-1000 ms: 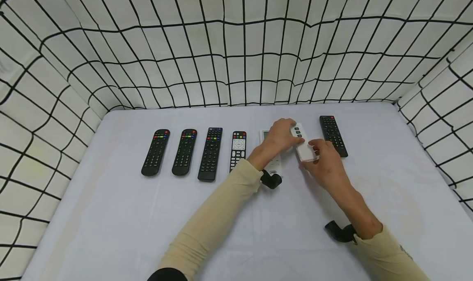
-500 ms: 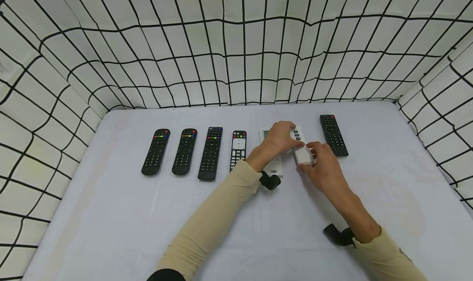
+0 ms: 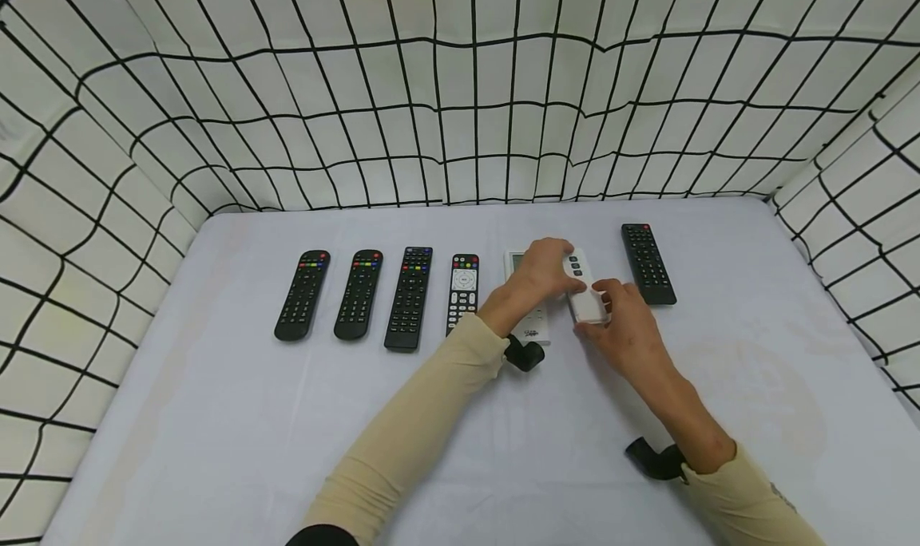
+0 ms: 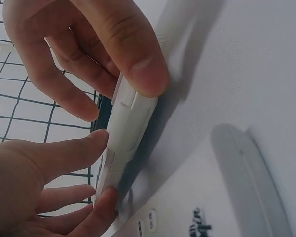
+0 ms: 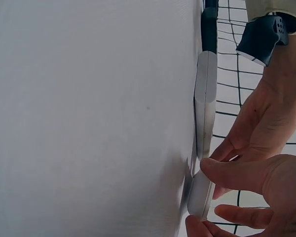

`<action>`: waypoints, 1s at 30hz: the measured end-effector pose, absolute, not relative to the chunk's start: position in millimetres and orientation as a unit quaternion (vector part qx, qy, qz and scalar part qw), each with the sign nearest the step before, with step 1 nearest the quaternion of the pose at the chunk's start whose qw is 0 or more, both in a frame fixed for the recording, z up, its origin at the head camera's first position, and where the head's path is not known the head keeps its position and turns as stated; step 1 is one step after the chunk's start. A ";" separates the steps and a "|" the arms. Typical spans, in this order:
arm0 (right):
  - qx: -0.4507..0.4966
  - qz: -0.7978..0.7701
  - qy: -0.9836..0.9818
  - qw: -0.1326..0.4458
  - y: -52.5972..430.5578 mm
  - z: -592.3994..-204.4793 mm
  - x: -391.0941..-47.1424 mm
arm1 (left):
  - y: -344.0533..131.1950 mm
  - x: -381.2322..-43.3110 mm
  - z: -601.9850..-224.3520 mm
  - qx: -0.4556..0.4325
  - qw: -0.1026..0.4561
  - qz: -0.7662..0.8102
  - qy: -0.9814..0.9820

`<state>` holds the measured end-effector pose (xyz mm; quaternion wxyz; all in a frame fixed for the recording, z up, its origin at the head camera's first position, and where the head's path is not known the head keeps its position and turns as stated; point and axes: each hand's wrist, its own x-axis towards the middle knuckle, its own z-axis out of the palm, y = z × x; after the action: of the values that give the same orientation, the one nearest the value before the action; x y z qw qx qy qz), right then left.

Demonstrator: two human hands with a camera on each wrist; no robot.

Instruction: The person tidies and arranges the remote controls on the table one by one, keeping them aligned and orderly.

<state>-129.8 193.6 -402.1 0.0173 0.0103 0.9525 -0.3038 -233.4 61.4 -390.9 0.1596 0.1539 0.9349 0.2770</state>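
Observation:
A small white remote control (image 3: 591, 311) with a few dark buttons lies slightly tilted between my two hands. My left hand (image 3: 542, 268) pinches its far end between thumb and fingers. At the near end, my right hand (image 3: 625, 316) grips it with thumb and fingertips. In the left wrist view, the remote's pale side edge (image 4: 126, 126) faces the camera, close above the cloth. Under my left wrist lies a larger white remote with a display (image 3: 535, 330), partly hidden. A black remote (image 3: 648, 264) rests to the right of my right hand.
Left of my hands, a row holds a black remote with white buttons (image 3: 463, 282) and three longer black remotes, the middle one (image 3: 358, 294) among them. White cloth (image 3: 503, 450) covers the table. Black netting (image 3: 474, 115) over white walls encloses the back and sides.
Both hands have shifted the small white remote slightly toward me and to the left. Their hold on its two ends stays much the same. The other remotes have not moved.

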 end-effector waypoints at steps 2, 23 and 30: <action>0.011 -0.302 0.953 0.019 192.9 -402.5 -130.1 | 61.3 -233.1 -391.2 0.152 0.163 0.276 0.935; 0.017 -0.295 0.953 0.074 195.7 -395.9 -133.1 | 60.8 -231.9 -386.9 0.151 0.183 0.286 0.928; 0.010 -0.303 0.952 0.039 217.5 -389.0 -130.9 | 65.2 -233.5 -382.8 0.171 0.151 0.244 0.943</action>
<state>-130.9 217.5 -389.0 0.0389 0.0095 0.9522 -0.3029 -233.5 65.2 -382.8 0.1509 0.1706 0.9427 0.2440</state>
